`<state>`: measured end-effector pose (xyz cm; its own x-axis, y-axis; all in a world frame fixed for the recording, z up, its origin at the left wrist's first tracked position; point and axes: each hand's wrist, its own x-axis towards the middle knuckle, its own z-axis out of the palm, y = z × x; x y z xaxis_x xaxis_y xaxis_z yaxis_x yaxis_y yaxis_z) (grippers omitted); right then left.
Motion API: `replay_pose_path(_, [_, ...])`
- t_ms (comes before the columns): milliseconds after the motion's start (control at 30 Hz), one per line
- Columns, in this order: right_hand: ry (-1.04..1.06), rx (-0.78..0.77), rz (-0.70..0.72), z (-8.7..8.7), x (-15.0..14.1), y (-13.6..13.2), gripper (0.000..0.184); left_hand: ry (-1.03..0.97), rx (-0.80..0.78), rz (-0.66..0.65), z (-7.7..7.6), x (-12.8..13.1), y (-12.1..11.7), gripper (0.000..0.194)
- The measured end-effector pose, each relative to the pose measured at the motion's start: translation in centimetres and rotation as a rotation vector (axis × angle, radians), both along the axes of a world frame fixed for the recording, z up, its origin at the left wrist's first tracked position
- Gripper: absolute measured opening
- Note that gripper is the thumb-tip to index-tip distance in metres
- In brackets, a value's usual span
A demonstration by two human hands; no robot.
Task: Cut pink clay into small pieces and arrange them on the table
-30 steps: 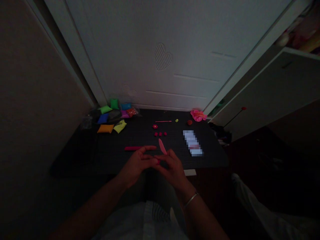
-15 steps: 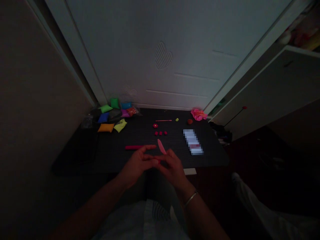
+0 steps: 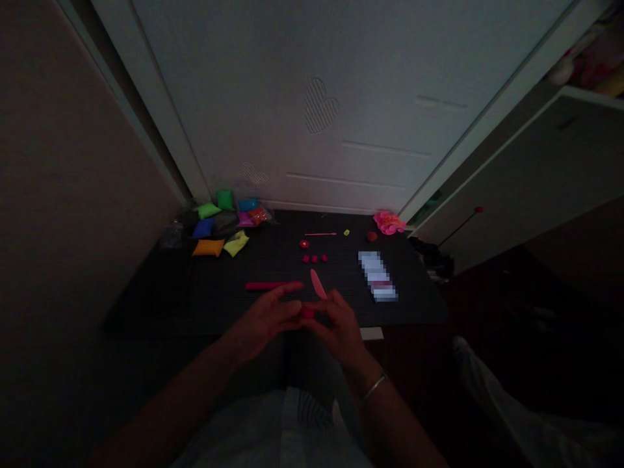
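Note:
A small red piece of modelling clay (image 3: 307, 313) sits between my hands, above the table's front edge. My left hand (image 3: 266, 320) pinches it from the left with thumb and fingers. From the other side my right hand (image 3: 336, 320) grips the same clay and also holds a pink plastic clay knife (image 3: 318, 284), its blade pointing up and away. Beyond the hands lie three small red clay lumps (image 3: 314, 259) in a row and a little red clay flower (image 3: 304, 244) with a pale centre. A red stick (image 3: 266, 286) rests behind my left fingers.
Several coloured clay packets (image 3: 208, 247) lie at the table's left. A pink thin tool (image 3: 320, 234), a yellow bit (image 3: 346, 232), a red ball (image 3: 372, 236) and a pink flower (image 3: 390, 222) are at the back. A blurred phone-like slab (image 3: 377, 276) lies right. Someone's leg (image 3: 492, 390) shows lower right.
My left thumb has shifted slightly up and left, so more of the red clay shows between the hands. The pink knife has tilted a little. The view has moved slightly.

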<state>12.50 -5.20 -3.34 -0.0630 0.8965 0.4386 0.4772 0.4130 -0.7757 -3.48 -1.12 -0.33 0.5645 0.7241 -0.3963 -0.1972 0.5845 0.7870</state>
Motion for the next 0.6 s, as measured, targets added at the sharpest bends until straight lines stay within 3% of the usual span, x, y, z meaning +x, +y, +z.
replay_pose_path(100, [0.022,-0.012,0.006,0.29,-0.06,-0.08,0.02,-0.021,-0.024,-0.009,-0.31,-0.11,-0.01,0.058])
replay_pose_path(233, [-0.001,-0.038,0.036,0.19,-0.1,-0.14,0.021,0.075,0.066,0.023,-0.4,0.1,-0.19,0.065])
replay_pose_path(400, [-0.014,-0.029,0.01,0.06,-0.05,-0.16,0.041,0.014,0.031,0.045,0.4,0.05,-0.27,0.064])
replay_pose_path(600, [0.03,0.009,0.047,0.63,0.11,-0.07,0.02,-0.029,0.0,0.009,0.2,-0.04,-0.35,0.065])
